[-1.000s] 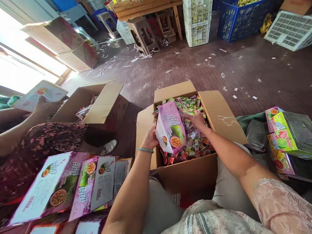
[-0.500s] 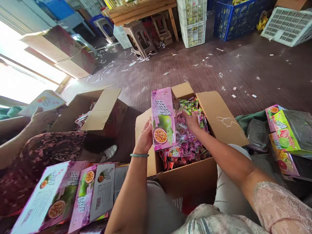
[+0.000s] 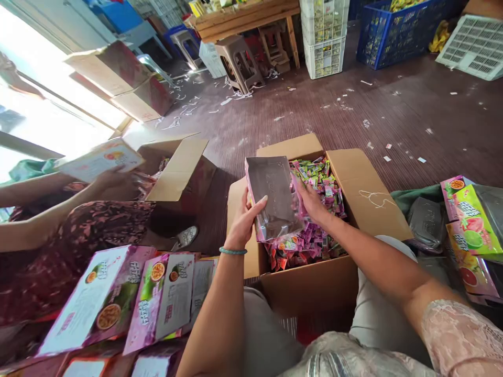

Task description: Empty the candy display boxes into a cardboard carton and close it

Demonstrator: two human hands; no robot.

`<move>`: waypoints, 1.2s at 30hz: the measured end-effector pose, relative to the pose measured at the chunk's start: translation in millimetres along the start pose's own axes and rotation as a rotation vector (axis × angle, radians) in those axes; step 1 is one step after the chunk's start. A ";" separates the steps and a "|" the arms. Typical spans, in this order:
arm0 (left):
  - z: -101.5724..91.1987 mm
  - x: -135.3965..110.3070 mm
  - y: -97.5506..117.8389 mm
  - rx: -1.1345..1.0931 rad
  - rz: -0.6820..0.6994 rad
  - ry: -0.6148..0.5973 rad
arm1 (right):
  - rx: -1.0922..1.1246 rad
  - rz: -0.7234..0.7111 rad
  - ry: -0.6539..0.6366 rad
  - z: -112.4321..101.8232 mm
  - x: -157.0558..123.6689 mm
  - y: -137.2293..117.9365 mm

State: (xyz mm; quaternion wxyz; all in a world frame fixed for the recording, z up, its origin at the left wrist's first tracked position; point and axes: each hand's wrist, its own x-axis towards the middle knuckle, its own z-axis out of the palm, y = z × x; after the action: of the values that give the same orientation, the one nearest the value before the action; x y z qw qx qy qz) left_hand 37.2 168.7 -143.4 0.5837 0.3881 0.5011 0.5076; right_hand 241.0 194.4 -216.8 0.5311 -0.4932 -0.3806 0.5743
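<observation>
My left hand [image 3: 248, 219] holds a pink-edged packing box [image 3: 271, 191] by its left side, thumb over the clear plastic face. That face is turned up toward me, with a dark, see-through look. My right hand [image 3: 312, 203] grips the box's right side, at a pinkish edge; its fingertips are partly hidden. Both hands and the box are above an open brown carton [image 3: 310, 280] filled with small green, pink and red sachets [image 3: 310, 235].
Finished-looking purple printed boxes [image 3: 104, 298] are stacked at lower left. Beside them a co-worker's hands [image 3: 106, 183] hold a pale box over another open carton [image 3: 181, 178]. Printed boxes [image 3: 475, 220] and clear trays [image 3: 426, 222] lie at right. Crates [image 3: 324, 55] stand behind.
The packing box has turned from its purple printed side to its clear plastic face. My right hand has moved from the sachets to the box's side. The co-worker's pale box has shifted right.
</observation>
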 end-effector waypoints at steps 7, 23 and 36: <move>-20.8 0.1 14.6 -0.201 0.201 0.306 | -0.735 -0.371 -0.085 -22.1 -15.5 -8.7; -90.7 -5.9 19.1 -0.461 0.253 0.492 | -1.831 -0.165 -0.613 50.3 -10.8 51.3; -42.8 -29.9 35.1 -0.482 -0.008 0.296 | -1.617 -0.326 -0.708 -137.7 -47.5 97.0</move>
State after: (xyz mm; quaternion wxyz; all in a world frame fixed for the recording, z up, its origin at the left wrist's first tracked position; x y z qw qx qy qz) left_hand -11.4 143.4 -112.3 0.5816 0.1576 0.4472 0.6610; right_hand 349.4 121.5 -333.1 -0.0520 -0.4504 -0.8756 0.1668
